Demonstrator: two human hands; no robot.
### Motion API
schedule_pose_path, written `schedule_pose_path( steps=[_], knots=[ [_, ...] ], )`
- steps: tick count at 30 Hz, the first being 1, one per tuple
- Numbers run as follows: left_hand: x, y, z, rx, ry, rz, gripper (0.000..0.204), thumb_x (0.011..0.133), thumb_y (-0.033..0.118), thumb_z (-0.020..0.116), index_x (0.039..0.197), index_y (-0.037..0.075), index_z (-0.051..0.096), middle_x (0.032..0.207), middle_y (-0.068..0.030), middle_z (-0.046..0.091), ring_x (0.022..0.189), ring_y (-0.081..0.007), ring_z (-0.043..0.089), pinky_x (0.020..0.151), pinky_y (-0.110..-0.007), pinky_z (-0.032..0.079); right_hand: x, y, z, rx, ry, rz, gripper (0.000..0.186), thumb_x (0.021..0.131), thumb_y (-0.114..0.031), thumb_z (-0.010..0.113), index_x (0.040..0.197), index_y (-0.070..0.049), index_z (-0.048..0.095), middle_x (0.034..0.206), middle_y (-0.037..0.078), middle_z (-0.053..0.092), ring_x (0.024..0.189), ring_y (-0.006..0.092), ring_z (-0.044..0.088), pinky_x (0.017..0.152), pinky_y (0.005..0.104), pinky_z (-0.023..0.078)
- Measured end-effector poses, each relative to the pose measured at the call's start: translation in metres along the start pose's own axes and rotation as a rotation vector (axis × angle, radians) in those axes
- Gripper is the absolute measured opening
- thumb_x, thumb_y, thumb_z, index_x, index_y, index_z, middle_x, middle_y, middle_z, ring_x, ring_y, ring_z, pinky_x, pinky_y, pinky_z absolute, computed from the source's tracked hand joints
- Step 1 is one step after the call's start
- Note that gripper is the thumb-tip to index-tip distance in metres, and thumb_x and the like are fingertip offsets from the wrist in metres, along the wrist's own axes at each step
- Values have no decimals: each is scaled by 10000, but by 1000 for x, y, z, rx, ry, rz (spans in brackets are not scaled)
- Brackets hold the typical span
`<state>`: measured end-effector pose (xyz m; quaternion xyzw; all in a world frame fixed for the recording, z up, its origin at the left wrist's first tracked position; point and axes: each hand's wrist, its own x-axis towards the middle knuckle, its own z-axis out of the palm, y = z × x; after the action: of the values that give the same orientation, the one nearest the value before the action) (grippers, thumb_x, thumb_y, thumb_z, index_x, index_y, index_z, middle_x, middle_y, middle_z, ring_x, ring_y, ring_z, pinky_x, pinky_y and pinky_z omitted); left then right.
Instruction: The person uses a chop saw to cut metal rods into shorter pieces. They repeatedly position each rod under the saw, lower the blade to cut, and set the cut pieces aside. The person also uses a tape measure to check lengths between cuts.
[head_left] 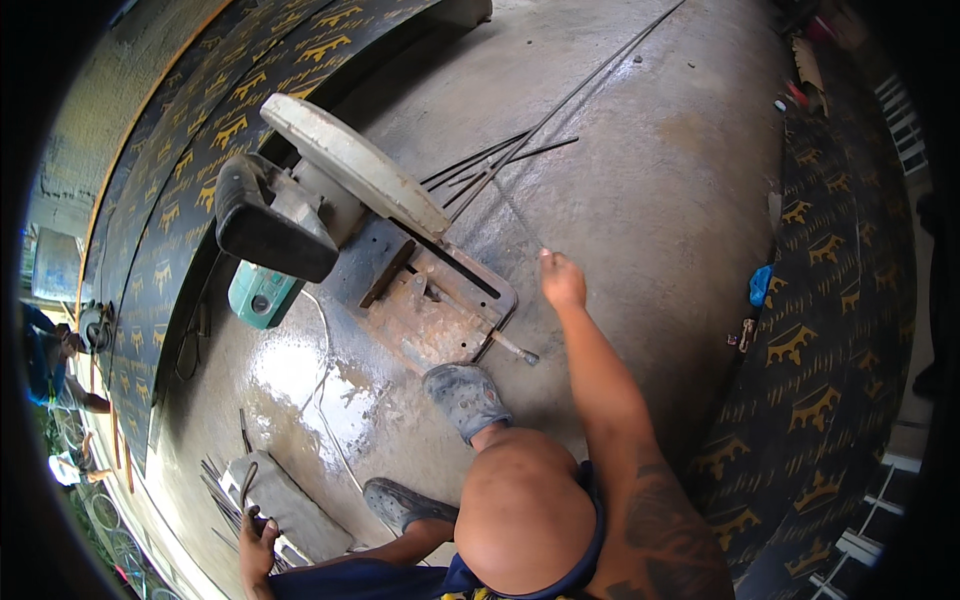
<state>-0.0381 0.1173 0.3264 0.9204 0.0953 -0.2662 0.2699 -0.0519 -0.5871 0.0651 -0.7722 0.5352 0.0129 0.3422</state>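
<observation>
- A person [42,365] was at the far left of the saw.
- A black panel with gold crowns [165,235] lay left of the saw.
- Thin dark rods [216,490] lay nearer the wearer than the saw, to its left.
- The left hand [258,548], also left of and nearer than the saw, was closed around a short dark bent piece [248,487], beside a grey block [295,505].
- The saw [350,162], with a round grey guard and black handle, stood on the floor [640,190].
- A grey clog [468,398] was at the near edge of the saw's base.
- Long dark rods [590,80] stretched away beyond the saw.
- The right hand [565,284], right of the saw, gripped one end of a thin grey rod [519,213] slanting toward those rods.
- A blue item [760,285] lay well right of the saw.
</observation>
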Motion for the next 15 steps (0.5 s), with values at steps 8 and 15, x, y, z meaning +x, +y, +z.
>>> schedule_pose_path(
  steps=[8,15],
  knots=[
    [8,30,11,26,-116,96,571,971,122,688,1450,-45,426,921,-70,631,812,-167,588,768,-299,493,-52,95,-35,-169,77,81,501,1045,-499,476,1113,-65,717,1088,210,724,1037,428,682,898,512,526],
    [11,24,9,118,-59,35,558,977,153,678,1443,-43,442,908,-101,642,805,-190,604,759,-325,505,-60,162,-10,-175,112,114,469,1035,-470,527,1162,-60,715,1122,203,713,1041,410,677,904,505,524]
  ],
)
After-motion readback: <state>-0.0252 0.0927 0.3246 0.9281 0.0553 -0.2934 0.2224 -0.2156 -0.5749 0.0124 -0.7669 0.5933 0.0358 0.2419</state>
